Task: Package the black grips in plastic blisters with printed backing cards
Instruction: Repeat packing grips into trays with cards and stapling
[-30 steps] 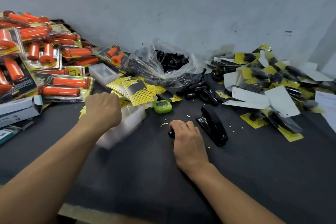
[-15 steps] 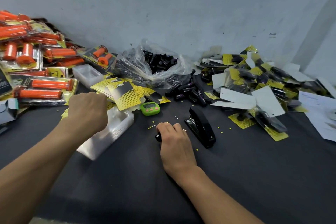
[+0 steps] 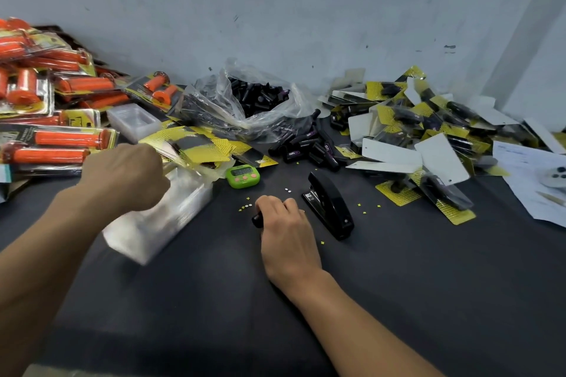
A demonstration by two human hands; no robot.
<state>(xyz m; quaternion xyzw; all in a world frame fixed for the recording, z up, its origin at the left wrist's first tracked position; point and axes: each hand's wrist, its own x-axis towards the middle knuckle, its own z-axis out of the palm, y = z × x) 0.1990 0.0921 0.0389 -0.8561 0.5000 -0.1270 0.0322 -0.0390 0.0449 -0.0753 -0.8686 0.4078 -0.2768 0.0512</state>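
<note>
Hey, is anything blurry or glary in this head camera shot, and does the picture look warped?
Head view: the stack of clear blisters is smeared by motion blur; the black stapler is sharp; the clear plastic bag shows pale glare; the wall corner leans, likely from wide-angle distortion.

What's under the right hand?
One black grip: only its end pokes out to the left of the right hand. The hand covers the rest, so its length and any label are hidden.
</note>
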